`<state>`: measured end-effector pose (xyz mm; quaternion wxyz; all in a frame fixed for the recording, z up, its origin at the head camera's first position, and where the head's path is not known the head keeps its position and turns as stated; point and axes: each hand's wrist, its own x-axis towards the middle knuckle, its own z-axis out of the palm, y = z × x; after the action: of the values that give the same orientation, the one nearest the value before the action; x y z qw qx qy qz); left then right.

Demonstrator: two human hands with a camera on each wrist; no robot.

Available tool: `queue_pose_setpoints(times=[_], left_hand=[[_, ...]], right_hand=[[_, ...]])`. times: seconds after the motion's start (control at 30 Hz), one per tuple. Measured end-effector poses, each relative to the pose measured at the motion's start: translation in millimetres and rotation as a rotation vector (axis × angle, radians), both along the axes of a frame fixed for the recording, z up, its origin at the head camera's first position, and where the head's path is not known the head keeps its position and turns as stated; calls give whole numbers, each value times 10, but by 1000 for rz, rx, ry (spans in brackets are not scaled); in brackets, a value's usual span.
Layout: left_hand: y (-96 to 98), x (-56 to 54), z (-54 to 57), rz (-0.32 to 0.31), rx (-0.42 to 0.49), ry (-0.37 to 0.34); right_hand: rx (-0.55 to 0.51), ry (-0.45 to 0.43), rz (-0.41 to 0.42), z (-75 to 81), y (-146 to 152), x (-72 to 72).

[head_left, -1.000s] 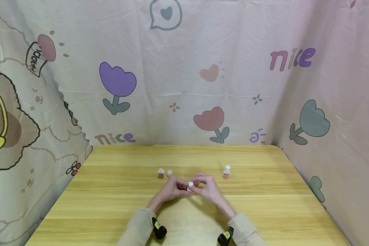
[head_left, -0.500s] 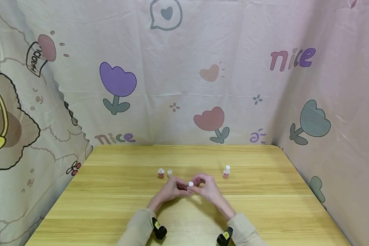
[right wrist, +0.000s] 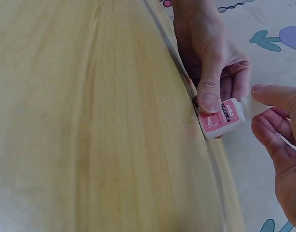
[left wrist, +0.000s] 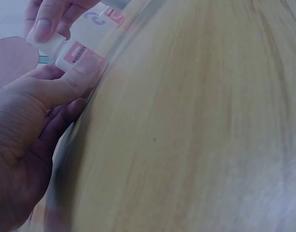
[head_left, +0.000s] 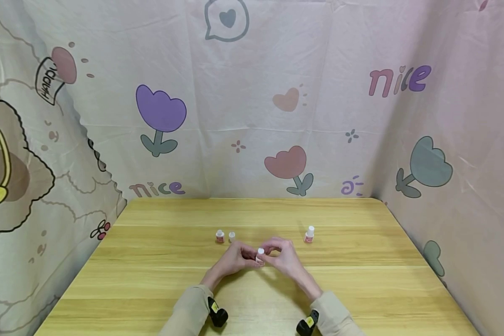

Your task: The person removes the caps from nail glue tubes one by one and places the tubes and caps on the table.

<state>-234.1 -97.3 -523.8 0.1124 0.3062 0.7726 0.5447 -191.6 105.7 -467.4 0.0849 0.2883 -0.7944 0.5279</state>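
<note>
A small white nail glue bottle (head_left: 259, 261) with a pink label stands between my two hands, near the middle of the table. My left hand (head_left: 234, 259) grips its body, the thumb lying across part of the label (right wrist: 220, 119). The fingertips of my right hand (head_left: 286, 259) pinch the white cap (left wrist: 44, 44) at the top. In both wrist views the cap sits at the end of the bottle.
Behind my left hand, a short glue bottle (head_left: 220, 237) with its neck exposed stands beside a loose whitish cap (head_left: 232, 236). A capped bottle (head_left: 309, 234) stands farther right. Patterned cloth (head_left: 243, 116) hangs around the wooden table (head_left: 151, 256).
</note>
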Motion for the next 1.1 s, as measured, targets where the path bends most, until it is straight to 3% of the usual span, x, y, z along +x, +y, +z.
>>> queue_pose_setpoints(times=[0.2, 0.4, 0.63, 0.9, 1.1], left_hand=[[4, -2, -1, 4, 2, 2], [4, 1, 4, 4, 10, 4], [2, 6, 5, 3, 15, -3], [7, -2, -6, 9, 4, -1], [9, -5, -7, 13, -2, 3]], right_hand=[[2, 36, 14, -264, 18, -145], [-9, -26, -19, -345, 38, -184], [-15, -71, -70, -323, 33, -173], [-8, -1, -57, -308, 12, -154], [-11, 15, -13, -116, -7, -49]])
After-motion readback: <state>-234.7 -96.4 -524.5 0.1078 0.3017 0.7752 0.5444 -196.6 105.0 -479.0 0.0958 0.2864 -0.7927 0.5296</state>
